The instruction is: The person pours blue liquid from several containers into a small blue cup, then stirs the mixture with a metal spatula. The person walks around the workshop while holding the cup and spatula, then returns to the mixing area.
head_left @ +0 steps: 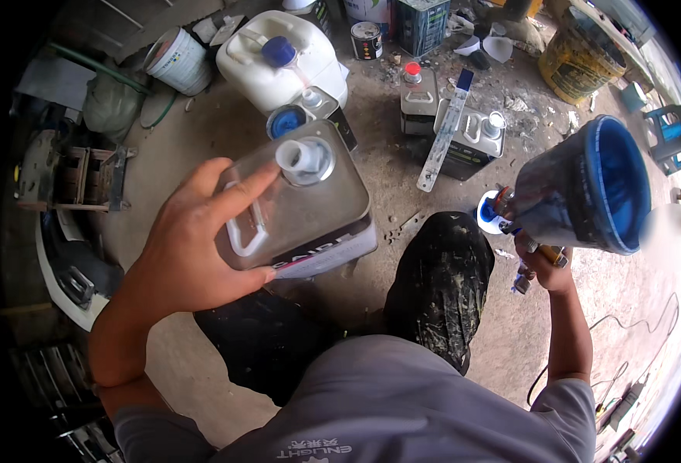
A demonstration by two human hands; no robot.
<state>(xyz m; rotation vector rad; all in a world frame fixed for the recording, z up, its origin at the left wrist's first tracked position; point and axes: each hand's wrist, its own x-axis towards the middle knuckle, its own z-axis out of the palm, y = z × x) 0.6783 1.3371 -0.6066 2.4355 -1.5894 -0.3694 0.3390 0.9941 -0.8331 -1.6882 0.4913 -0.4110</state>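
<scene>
My left hand (pixel 186 235) grips a rectangular metal can (pixel 321 212) in front of me. Its fingers spread over the top by the white handle, and the thumb presses the lower edge. A white plastic spout (pixel 300 158) without a cap stands up from the can. On the right, my right hand (pixel 545 270) is closed around a spray gun (pixel 553 255). The gun's large cup (pixel 550 185) has no lid, and blue paint coats its inside. Below the cup a small white container (pixel 491 212) with blue in it sits on the floor.
A white jerrycan (pixel 267 65) with a blue cap stands behind the can, beside a small tub of blue paint (pixel 286 122). A metal ruler (pixel 445 135) leans across two more cans. Farther off are a yellow bucket (pixel 580 58) and a blue plastic stool (pixel 671 139).
</scene>
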